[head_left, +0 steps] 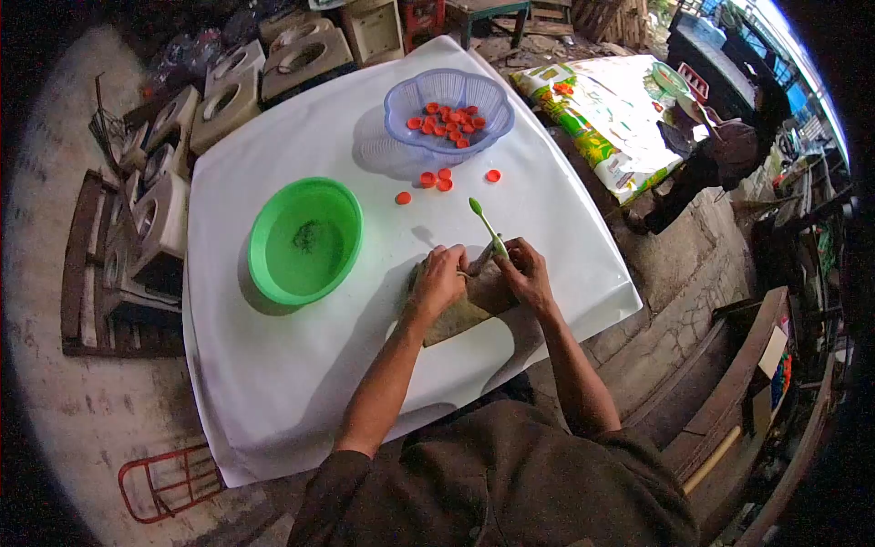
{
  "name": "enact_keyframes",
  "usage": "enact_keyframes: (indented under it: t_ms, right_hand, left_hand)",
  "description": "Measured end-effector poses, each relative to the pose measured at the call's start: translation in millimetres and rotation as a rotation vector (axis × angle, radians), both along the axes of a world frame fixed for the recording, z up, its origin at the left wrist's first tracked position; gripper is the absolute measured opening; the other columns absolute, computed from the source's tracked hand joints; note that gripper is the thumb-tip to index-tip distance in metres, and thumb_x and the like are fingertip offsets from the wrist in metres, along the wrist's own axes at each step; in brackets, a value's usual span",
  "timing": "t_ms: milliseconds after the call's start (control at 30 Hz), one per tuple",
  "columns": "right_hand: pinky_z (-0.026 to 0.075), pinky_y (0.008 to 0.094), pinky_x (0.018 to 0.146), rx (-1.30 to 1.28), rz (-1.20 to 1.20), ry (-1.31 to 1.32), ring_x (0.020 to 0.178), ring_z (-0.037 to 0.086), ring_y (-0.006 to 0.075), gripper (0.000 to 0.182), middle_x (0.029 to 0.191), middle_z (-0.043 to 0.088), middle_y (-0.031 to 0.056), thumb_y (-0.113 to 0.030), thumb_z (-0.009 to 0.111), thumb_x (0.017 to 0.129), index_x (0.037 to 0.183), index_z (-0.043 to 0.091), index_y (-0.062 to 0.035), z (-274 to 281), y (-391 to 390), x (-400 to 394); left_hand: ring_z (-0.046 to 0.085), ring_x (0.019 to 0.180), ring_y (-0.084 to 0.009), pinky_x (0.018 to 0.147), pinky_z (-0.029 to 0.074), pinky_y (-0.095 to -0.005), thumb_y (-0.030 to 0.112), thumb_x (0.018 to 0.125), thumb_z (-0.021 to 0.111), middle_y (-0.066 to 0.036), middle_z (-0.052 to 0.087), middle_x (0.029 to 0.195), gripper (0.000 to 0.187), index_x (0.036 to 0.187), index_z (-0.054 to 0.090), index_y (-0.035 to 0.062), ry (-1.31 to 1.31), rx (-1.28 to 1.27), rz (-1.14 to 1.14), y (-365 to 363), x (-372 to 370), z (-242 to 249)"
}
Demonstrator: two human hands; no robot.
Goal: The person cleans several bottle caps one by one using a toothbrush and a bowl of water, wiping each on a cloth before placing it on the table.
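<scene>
I look down at two hands over a white tabletop, close to its near edge. The right hand has its thumb and fingers pinched around the lower end of a green stick. The stick's long axis runs outward from that grip, away from the body and leaning to the left, with its rounded, wider tip pointing toward the loose red caps. That tip stands clear of the fingers; at this size I can't say what sort of tool it is.

The left hand sits just beside, fingers curled and drawn in; I can't tell whether it has hold of anything. Between the hands I make out a narrow grey-brown shape, too unclear for me to name. Under both hands lies a brown slab, its near edge slanting away from me toward the right.

Beyond the stick, five red caps lie loose on the tabletop, one set apart on the right and one on the left. Past them stands a purple bowl with more red caps in it. To the left, well apart from the hands, I see a green basin with dark specks near its middle
</scene>
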State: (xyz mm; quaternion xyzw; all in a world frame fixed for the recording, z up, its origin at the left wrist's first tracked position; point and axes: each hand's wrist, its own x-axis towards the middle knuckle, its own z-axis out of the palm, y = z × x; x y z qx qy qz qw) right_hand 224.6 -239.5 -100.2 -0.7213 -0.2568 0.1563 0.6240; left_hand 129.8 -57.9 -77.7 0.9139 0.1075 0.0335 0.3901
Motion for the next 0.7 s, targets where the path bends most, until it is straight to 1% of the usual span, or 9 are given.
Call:
enact_keyframes:
  t_ms: [167, 233, 267, 367, 400, 433, 533, 633, 700]
  right_hand:
    - [0.048, 0.0273, 0.067, 0.008, -0.044, -0.022, 0.073, 0.058, 0.0101, 0.017, 0.079, 0.067, 0.0084, -0.013, 0.066, 0.089, 0.098, 0.060, 0.0015, 13.6, 1.9, -4.7]
    - [0.045, 0.0273, 0.063, -0.010, -0.065, -0.030, 0.069, 0.054, 0.0097, 0.018, 0.074, 0.063, 0.0060, -0.014, 0.067, 0.089, 0.097, 0.060, 0.0006, 12.7, 3.4, -4.4]
    - [0.042, 0.0264, 0.062, -0.003, -0.074, -0.008, 0.068, 0.051, 0.0091, 0.018, 0.073, 0.061, 0.0044, -0.014, 0.068, 0.088, 0.097, 0.059, 0.0002, 10.6, 3.8, -4.3]
    - [0.038, 0.0267, 0.056, -0.005, -0.095, -0.025, 0.064, 0.046, 0.0084, 0.020, 0.068, 0.056, 0.0017, -0.015, 0.069, 0.088, 0.095, 0.059, -0.0002, 3.2, 1.8, -2.3]
    - [0.038, 0.0267, 0.056, -0.010, -0.098, -0.019, 0.063, 0.046, 0.0083, 0.020, 0.068, 0.056, 0.0015, -0.016, 0.069, 0.088, 0.095, 0.059, -0.0001, 5.7, 2.0, -3.8]
    - [0.038, 0.0267, 0.055, -0.014, -0.100, -0.013, 0.063, 0.046, 0.0082, 0.020, 0.068, 0.056, 0.0013, -0.016, 0.069, 0.088, 0.095, 0.059, -0.0001, 7.7, 2.5, -4.1]
    - [0.041, 0.0257, 0.058, -0.013, -0.091, -0.039, 0.064, 0.049, 0.0083, 0.019, 0.068, 0.058, 0.0029, -0.016, 0.068, 0.089, 0.096, 0.059, 0.0004, 2.9, 2.5, -1.9]
    - [0.045, 0.0270, 0.062, -0.011, -0.071, -0.042, 0.068, 0.055, 0.0092, 0.020, 0.074, 0.063, 0.0071, -0.015, 0.068, 0.090, 0.098, 0.060, 0.0008, 6.7, 3.8, -2.6]
    - [0.047, 0.0275, 0.063, -0.003, -0.057, -0.043, 0.070, 0.056, 0.0094, 0.020, 0.076, 0.065, 0.0083, -0.015, 0.068, 0.090, 0.098, 0.060, 0.0009, 9.4, 2.9, -2.5]
  left_hand:
    - [0.056, 0.101, -0.0433, 0.086, 0.045, -0.0480, -0.004, 0.069, 0.058, -0.022, 0.064, 0.092, 0.021, 0.089, 0.056, 0.0014, 0.086, -0.068, 0.002, -4.0, 7.8, 10.2]
    - [0.056, 0.102, -0.0434, 0.086, 0.045, -0.0478, -0.004, 0.070, 0.057, -0.022, 0.064, 0.093, 0.023, 0.092, 0.057, 0.0017, 0.065, 0.000, 0.075, -7.6, 3.5, 8.6]
    - [0.055, 0.104, -0.0429, 0.085, 0.045, -0.0487, -0.004, 0.070, 0.057, -0.021, 0.063, 0.100, 0.027, 0.096, 0.058, 0.0021, 0.111, -0.038, 0.040, -3.7, 4.2, 8.8]
    - [0.057, 0.099, -0.0436, 0.083, 0.045, -0.0496, -0.004, 0.069, 0.058, -0.022, 0.064, 0.098, 0.028, 0.096, 0.058, 0.0014, -0.080, 0.118, 0.008, -8.6, -7.1, 10.2]
    - [0.059, 0.090, -0.0450, 0.080, 0.044, -0.0503, -0.004, 0.067, 0.058, -0.023, 0.064, 0.088, 0.027, 0.093, 0.058, 0.0004, -0.188, 0.120, 0.021, -9.7, -5.1, 6.2]
    - [0.059, 0.088, -0.0453, 0.080, 0.044, -0.0502, -0.004, 0.067, 0.059, -0.024, 0.064, 0.087, 0.025, 0.091, 0.058, -0.0001, -0.163, 0.108, 0.013, -8.4, -3.3, 2.8]
    - [0.059, 0.084, -0.0456, 0.078, 0.045, -0.0496, -0.003, 0.066, 0.059, -0.024, 0.064, 0.083, 0.018, 0.084, 0.060, -0.0016, -0.082, 0.029, 0.016, -8.5, -0.7, 7.0]
    - [0.065, 0.083, -0.0418, 0.075, 0.051, -0.0433, 0.001, 0.066, 0.065, -0.021, 0.067, 0.083, 0.024, 0.090, 0.065, 0.0004, -0.072, 0.105, 0.029, -7.7, -0.8, 10.5]
    - [0.066, 0.082, -0.0406, 0.073, 0.050, -0.0412, 0.002, 0.067, 0.067, -0.022, 0.066, 0.082, 0.024, 0.092, 0.065, 0.0002, -0.056, 0.094, 0.026, -4.9, -0.7, 6.9]
